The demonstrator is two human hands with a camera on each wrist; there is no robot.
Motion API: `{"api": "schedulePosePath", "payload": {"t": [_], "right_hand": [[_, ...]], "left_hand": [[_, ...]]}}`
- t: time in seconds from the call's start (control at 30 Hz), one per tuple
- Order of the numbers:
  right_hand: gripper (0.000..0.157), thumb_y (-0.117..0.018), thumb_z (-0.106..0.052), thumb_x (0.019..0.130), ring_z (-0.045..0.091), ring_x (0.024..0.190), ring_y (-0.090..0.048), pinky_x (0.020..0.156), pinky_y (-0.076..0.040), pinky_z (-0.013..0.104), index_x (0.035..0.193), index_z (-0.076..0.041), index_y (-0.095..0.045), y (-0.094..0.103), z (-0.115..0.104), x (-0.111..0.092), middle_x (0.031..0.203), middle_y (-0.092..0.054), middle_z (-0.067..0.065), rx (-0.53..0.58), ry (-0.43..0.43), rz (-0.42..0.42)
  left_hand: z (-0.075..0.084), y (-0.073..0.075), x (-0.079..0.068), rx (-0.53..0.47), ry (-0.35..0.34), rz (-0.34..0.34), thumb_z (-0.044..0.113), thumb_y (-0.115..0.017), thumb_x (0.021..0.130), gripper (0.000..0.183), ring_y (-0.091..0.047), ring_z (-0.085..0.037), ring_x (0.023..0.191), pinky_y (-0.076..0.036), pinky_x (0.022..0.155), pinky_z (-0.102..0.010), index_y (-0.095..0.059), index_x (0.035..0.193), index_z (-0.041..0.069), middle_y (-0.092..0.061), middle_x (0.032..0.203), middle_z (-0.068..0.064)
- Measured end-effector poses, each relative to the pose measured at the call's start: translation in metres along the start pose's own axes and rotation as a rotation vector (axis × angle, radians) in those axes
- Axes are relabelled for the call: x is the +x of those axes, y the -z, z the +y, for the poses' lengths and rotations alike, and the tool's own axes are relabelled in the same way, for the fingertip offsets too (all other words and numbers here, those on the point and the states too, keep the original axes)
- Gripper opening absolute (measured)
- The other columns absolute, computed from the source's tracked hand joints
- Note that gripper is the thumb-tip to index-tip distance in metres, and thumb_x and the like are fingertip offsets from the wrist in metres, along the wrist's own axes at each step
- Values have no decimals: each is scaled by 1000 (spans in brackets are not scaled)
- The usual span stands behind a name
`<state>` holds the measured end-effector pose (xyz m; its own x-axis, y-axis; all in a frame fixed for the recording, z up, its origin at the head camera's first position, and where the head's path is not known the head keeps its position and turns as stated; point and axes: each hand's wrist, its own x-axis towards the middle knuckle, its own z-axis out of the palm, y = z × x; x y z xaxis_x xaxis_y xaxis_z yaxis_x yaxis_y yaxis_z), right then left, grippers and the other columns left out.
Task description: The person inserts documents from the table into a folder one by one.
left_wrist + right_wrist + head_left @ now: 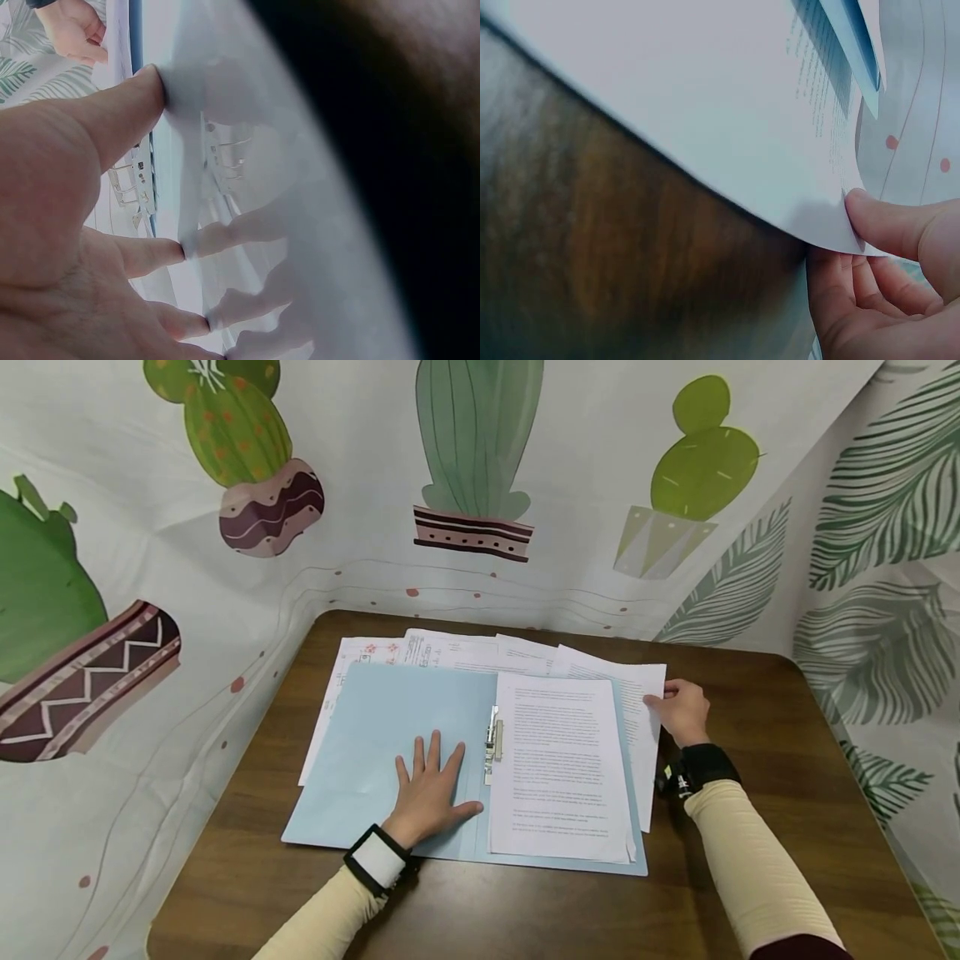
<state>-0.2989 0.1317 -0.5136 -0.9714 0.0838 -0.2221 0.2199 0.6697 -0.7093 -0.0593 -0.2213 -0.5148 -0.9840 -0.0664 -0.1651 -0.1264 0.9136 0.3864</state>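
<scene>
A light blue folder (337, 760) lies open on the table, with a metal lever clip (492, 743) along its spine. Printed pages (558, 777) rest on its right side. My left hand (427, 793) lies flat on the left cover with its fingers spread; the left wrist view shows its thumb and fingertips touching the glossy surface. At the right, my right hand (682, 710) pinches the edge of a printed sheet (648, 681) that sticks out from under the folder. In the right wrist view the thumb (877, 221) is above the paper and the fingers are below.
More loose sheets (450, 647) stick out from under the folder's back and left edges, one with red marks (371, 649). Brown wooden table (757, 718) surrounds the folder. A cloth printed with cacti (480, 460) hangs behind the table.
</scene>
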Motion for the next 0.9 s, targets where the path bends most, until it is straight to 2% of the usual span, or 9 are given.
{"api": "schedulePosePath", "payload": {"t": [0.1, 0.27, 0.53, 0.73, 0.9], "right_hand": [[40, -68, -19, 100, 37, 106, -54, 88, -48, 45, 128, 8, -63, 1, 0, -2, 119, -62, 26, 0, 0, 15], [36, -69, -21, 99, 36, 103, -56, 82, -48, 42, 120, 8, -68, 2, 1, -2, 115, -66, 26, -17, 23, 34], [39, -69, -24, 99, 39, 111, -53, 84, -48, 44, 121, 8, -69, 4, 3, -1, 117, -67, 27, -21, 14, 30], [40, -69, -27, 99, 37, 103, -57, 79, -48, 40, 121, 7, -68, 6, 7, 0, 115, -67, 27, -20, 25, 29], [42, -64, -28, 102, 37, 101, -61, 81, -50, 42, 126, 6, -65, 10, 8, 1, 117, -67, 26, -8, 53, 37]], "left_hand": [[0, 0, 0, 2, -2, 3, 55, -84, 79, 100, -5, -57, 151, -4, 111, -80, -43, 156, 7, -15, 166, -31], [0, 1, 0, 4, -3, 4, 55, -84, 79, 100, -5, -57, 151, -4, 111, -80, -43, 156, 7, -15, 166, -31], [0, 1, 0, 5, -6, 7, 55, -84, 79, 100, -6, -58, 151, -5, 110, -80, -43, 156, 7, -15, 166, -31], [-1, 0, 0, 3, -9, 5, 55, -84, 80, 99, -5, -57, 151, -5, 111, -79, -43, 157, 7, -14, 166, -31], [-1, 0, -1, 1, -4, 0, 56, -83, 80, 100, -4, -57, 151, -4, 111, -79, -42, 157, 7, -14, 166, -31]]}}
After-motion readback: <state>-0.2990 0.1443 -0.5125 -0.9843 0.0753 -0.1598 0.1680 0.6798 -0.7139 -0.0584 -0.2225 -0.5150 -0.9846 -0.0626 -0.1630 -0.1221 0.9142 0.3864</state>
